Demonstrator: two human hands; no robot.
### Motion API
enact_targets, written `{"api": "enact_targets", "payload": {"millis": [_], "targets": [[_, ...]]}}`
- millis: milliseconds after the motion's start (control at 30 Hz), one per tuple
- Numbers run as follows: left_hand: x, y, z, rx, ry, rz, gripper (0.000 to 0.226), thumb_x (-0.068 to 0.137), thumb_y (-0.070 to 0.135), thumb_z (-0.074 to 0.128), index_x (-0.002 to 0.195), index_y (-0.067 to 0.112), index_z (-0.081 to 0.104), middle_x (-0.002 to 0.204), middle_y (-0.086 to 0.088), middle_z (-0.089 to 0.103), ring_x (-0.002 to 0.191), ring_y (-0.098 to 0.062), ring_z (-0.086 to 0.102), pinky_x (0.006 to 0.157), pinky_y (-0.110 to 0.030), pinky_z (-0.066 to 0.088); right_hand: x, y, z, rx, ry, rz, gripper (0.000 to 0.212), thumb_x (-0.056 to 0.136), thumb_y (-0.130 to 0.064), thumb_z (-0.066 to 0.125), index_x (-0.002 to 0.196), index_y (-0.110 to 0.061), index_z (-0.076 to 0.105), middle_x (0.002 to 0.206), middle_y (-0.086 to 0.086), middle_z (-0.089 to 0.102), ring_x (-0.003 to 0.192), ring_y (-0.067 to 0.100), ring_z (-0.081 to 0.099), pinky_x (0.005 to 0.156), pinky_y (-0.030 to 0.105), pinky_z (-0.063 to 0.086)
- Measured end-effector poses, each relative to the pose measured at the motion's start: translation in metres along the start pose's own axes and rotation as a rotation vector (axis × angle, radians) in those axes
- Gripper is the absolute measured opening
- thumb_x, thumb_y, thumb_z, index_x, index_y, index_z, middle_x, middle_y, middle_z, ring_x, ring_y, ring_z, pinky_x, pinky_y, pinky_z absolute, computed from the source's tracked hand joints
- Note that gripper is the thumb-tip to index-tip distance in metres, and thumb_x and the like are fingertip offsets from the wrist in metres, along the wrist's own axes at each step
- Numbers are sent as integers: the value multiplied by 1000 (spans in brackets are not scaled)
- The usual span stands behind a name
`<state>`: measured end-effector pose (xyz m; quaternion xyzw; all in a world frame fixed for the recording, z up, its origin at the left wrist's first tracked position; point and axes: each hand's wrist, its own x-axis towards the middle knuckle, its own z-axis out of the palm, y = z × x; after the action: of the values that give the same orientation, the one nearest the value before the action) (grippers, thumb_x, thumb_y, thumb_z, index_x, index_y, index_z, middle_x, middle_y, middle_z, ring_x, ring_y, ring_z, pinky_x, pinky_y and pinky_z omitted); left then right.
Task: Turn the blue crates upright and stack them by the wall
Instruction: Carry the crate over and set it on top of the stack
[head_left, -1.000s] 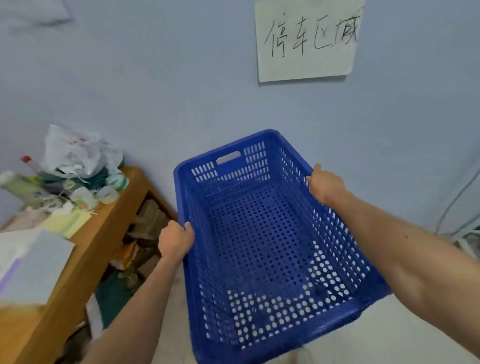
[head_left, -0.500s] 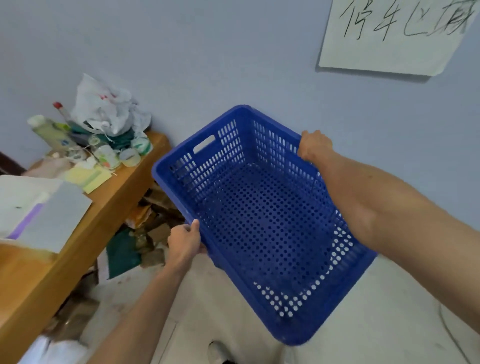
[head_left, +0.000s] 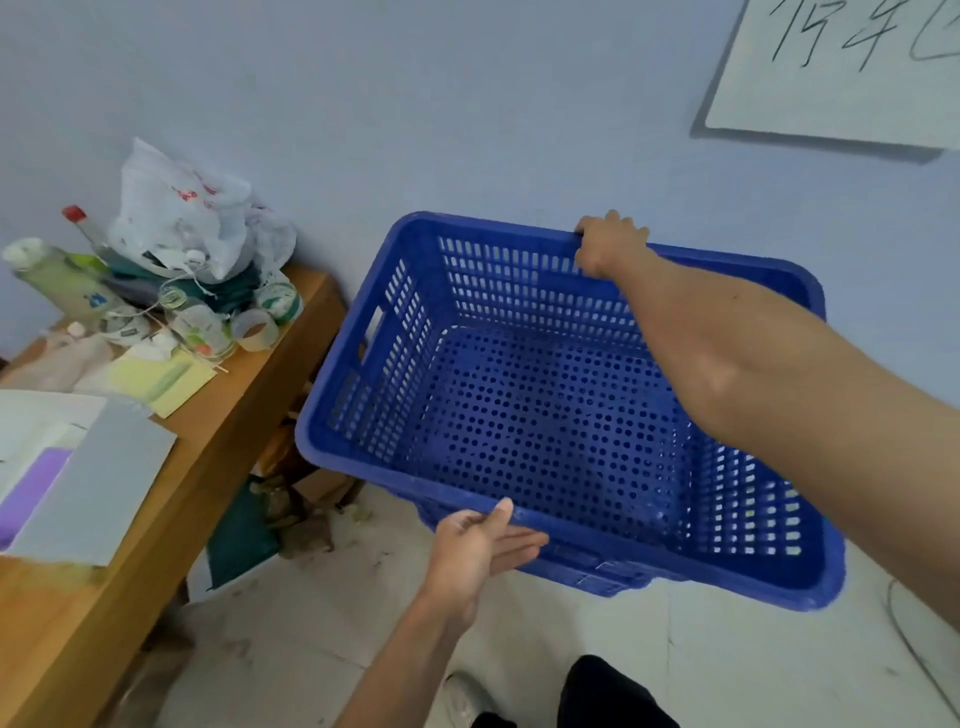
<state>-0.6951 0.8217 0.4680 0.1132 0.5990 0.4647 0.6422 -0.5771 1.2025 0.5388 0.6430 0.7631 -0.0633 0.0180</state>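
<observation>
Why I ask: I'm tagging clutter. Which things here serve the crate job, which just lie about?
Job: blue crate, left hand, right hand, wall.
Lying about: wooden table, plastic bag, green bottle, tape roll, papers, wall sign.

Black trousers (head_left: 608, 699), pale shoe (head_left: 461, 699)

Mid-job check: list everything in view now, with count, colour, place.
blue crate: 1, blue, upright, held off the floor near the wall
wall: 1, pale blue, behind
paper sign: 1, white with black writing, on wall, top right
table: 1, brown wood, left
plastic bag: 1, white, table's back
bottle: 1, pale green, table's far left
clear tape roll: 1, clear, table, near the crate
yellow paper: 1, yellow, table
grey sheet: 1, grey, table's near end
floor: 1, light tiles, below
left hand: 1, straight fingers under crate's near rim
right hand: 1, curled over crate's far rim
</observation>
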Motion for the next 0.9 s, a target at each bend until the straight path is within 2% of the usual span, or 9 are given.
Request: {"api": "enact_targets", "payload": {"millis": [167,300,467,900], "targets": [[15,2,17,-33,-84,-63,41,97,22,60,107,-17,63,94,-27,74,91,-36,74,85,-42,59,33,-10,15,-77,-27,-59,43,96,-25,50,138,-20,47,134,17,47,122,38,47,105,53,31],[28,13,29,-39,-70,-49,39,97,23,60,105,-15,65,95,-28,74,92,-37,74,83,-41,60,57,-9,26,-73,-76,-79,46,94,-22,50,140,-23,46,133,16,49,121,36,48,105,51,31],[41,21,38,-18,-49,-18,38,96,24,60,103,-13,68,95,-28,74,92,-39,73,88,-48,58,79,0,38,-79,-65,-126,45,93,-22,51,138,-19,47,129,17,51,117,36,50,100,49,39],[43,25,44,29,5,41,43,97,29,59,98,-13,70,90,-28,74,87,-39,74,77,-41,60,70,8,42,-163,-59,-155,62,93,-37,53,143,-4,37,140,20,42,126,36,43,105,48,36]]}}
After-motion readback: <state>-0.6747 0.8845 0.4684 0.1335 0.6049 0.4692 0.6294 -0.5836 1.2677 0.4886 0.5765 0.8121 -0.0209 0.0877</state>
